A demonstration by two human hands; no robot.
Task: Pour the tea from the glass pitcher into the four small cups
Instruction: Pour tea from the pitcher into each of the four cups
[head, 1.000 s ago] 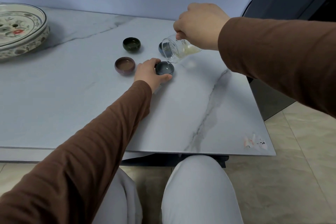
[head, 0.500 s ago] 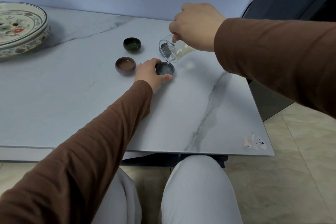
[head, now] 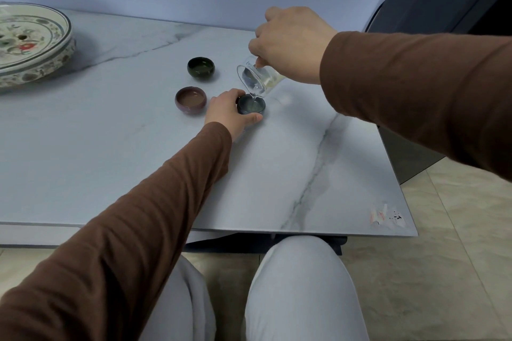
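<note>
Marble table [head: 318, 163] before us, patterned dish [head: 33, 44] far left, brown cup [head: 190, 99], green cup [head: 201, 67], our left hand [head: 227, 112] fingers curled round blue cup [head: 251, 104], our right hand [head: 291, 44] gripping tilted pitcher [head: 259, 79], tea streaming into blue cup.

A cup [head: 251, 104] is set on the table [head: 304, 163], with the pitcher [head: 256, 80] tipped just above and behind it. Two cups [head: 190, 99] [head: 201, 67] are placed to its left, the second farther back. A dish [head: 30, 44] is set far left of it.
</note>
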